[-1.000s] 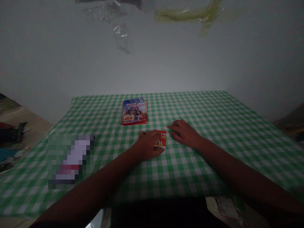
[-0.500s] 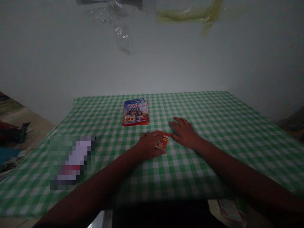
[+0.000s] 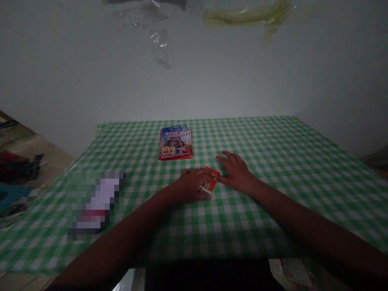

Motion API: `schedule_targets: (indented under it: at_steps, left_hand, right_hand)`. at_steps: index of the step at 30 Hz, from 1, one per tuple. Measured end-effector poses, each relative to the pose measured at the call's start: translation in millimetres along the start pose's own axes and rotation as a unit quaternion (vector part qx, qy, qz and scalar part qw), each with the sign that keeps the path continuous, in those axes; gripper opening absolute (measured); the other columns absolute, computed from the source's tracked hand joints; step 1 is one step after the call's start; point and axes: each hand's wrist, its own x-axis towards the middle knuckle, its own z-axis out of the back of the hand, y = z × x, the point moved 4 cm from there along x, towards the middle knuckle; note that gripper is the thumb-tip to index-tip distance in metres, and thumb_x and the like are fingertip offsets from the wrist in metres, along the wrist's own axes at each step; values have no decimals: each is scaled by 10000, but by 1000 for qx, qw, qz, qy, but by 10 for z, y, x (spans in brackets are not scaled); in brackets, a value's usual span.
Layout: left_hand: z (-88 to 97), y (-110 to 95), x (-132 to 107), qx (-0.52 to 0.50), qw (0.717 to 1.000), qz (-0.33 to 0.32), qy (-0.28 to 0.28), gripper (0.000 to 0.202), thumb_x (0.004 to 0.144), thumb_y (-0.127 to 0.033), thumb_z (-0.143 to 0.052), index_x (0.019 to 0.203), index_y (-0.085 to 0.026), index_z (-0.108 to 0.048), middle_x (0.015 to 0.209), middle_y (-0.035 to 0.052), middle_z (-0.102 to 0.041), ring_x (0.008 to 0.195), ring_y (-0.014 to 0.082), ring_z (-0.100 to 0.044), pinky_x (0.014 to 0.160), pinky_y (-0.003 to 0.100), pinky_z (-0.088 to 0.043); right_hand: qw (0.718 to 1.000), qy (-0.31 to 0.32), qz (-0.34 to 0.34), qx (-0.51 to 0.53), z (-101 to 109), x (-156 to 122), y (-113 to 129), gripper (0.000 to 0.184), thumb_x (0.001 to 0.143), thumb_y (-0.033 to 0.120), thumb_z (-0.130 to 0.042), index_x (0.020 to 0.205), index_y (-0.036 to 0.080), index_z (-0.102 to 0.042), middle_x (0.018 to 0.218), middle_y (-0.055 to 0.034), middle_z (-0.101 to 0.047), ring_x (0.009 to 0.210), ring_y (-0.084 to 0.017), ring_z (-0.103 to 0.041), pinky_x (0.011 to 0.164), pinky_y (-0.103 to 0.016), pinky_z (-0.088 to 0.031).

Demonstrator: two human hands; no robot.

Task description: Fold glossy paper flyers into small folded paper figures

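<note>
A small red folded leaflet (image 3: 209,182) lies on the green-and-white checked tablecloth (image 3: 273,161) near the table's middle. My left hand (image 3: 190,186) lies over its left part, fingers curled onto it and holding it down. My right hand (image 3: 235,171) rests flat beside it on the right, fingers spread, its thumb touching the leaflet's raised upper right corner. A stack of colourful printed leaflets (image 3: 176,142) lies farther back, apart from both hands.
A blurred-out oblong object (image 3: 95,202) lies on the cloth at the left. A pale wall stands behind the table, with clear plastic and yellowish strips (image 3: 248,16) hanging at the top. Clutter sits on the floor at the far left.
The red leaflet has turned and its right corner has lifted. My right hand has slid closer to it, thumb now at that corner. The view has shifted slightly.
</note>
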Motion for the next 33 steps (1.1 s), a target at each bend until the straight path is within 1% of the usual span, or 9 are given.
schedule_targets:
  at_steps: [5, 8, 14, 17, 20, 24, 27, 30, 33]
  left_hand:
    - [4, -1, -16, -2, 1000, 2, 7, 628, 817, -401, -702, 1385, -293, -455, 1528, 68, -428, 1404, 335, -370, 1110, 543, -277]
    - [-1, 6, -19, 1, 1000, 1, 3, 612, 826, -417, -689, 1380, -303, -454, 1534, 65, -425, 1402, 321, -375, 1114, 536, -274]
    - [-47, 59, 4, 5, 1000, 1, -14, 650, 782, -481, -719, 1355, -276, -494, 1503, 86, -462, 1379, 345, -403, 1089, 544, -308]
    - [-48, 69, 18, -4, 1000, -4, -26, 650, 765, -484, -740, 1340, -282, -513, 1475, 73, -492, 1357, 343, -430, 1076, 549, -323]
    - [-34, 59, 30, -18, 999, -19, -38, 672, 747, -495, -765, 1334, -292, -507, 1468, 61, -497, 1347, 331, -443, 1065, 538, -338]
    - [-40, 72, 45, -22, 998, -18, -49, 738, 708, -501, -801, 1335, -272, -489, 1465, 80, -497, 1339, 336, -450, 1063, 541, -341]
    - [-68, 99, 48, -18, 999, -14, -48, 770, 704, -509, -803, 1357, -275, -470, 1470, 89, -492, 1344, 337, -444, 1069, 542, -337]
    - [-81, 117, 41, -14, 998, -18, -53, 779, 714, -515, -793, 1378, -290, -455, 1481, 81, -482, 1360, 332, -429, 1078, 535, -328]
    - [-81, 115, 32, -15, 999, -20, -47, 748, 732, -513, -775, 1376, -300, -461, 1496, 60, -467, 1372, 329, -414, 1071, 533, -338]
  right_hand:
    - [999, -15, -43, -6, -18, 42, -90, 842, 815, 732, -550, 1461, 203, -445, 1558, -164, -336, 1383, -397, -334, 1077, -564, -346]
    - [998, -28, -49, -7, -34, 49, -133, 815, 825, 715, -545, 1448, 197, -459, 1546, -164, -353, 1371, -404, -346, 1072, -573, -351]
    - [995, -77, -62, 5, 1, 61, -232, 637, 896, 543, -530, 1417, 180, -480, 1504, -169, -410, 1338, -382, -391, 1038, -559, -390]
    - [997, -76, -25, 17, 17, 16, -106, 665, 886, 586, -538, 1408, 177, -486, 1489, -167, -426, 1326, -359, -404, 1054, -535, -380]
    - [998, -52, 42, 16, 26, -83, 154, 771, 838, 701, -548, 1433, 217, -460, 1508, -157, -404, 1353, -373, -362, 1070, -567, -338]
    - [996, -5, 88, 22, 12, -196, 392, 791, 861, 706, -507, 1483, 231, -392, 1555, -146, -342, 1397, -370, -301, 1095, -577, -295]
    - [997, 19, 65, 20, -17, -185, 349, 845, 854, 722, -500, 1510, 212, -347, 1577, -156, -305, 1421, -375, -269, 1106, -579, -281]
    - [999, 30, 11, 5, -34, -115, 179, 893, 833, 733, -519, 1515, 186, -338, 1592, -173, -268, 1436, -389, -250, 1113, -577, -283]
    - [999, 26, -32, -6, -14, -41, 8, 857, 850, 693, -514, 1518, 188, -328, 1591, -179, -267, 1426, -396, -281, 1099, -576, -311]
